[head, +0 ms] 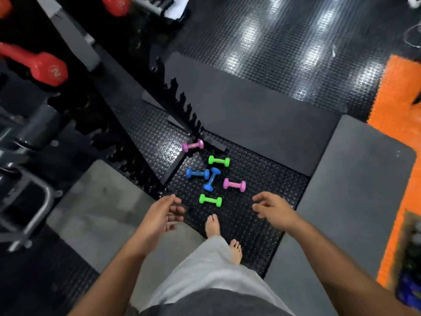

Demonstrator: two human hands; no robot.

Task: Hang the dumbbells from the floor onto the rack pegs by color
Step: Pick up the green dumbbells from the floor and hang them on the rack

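Note:
Several small dumbbells lie on the studded black floor ahead of my bare feet. One green dumbbell is nearest, a second green one lies farther off. Two blue dumbbells touch in a T shape. A pink dumbbell lies to the right and another pink one by the mat corner. My left hand hovers left of the near green dumbbell, fingers relaxed, holding nothing. My right hand hovers to the right, fingers spread, also empty. The rack stands at the left.
Red dumbbells hang on the rack at upper left. Dark foam mats with toothed edges lie beyond the dumbbells, grey mats to the right and left. An orange mat lies at the far right. My bare feet stand just behind the dumbbells.

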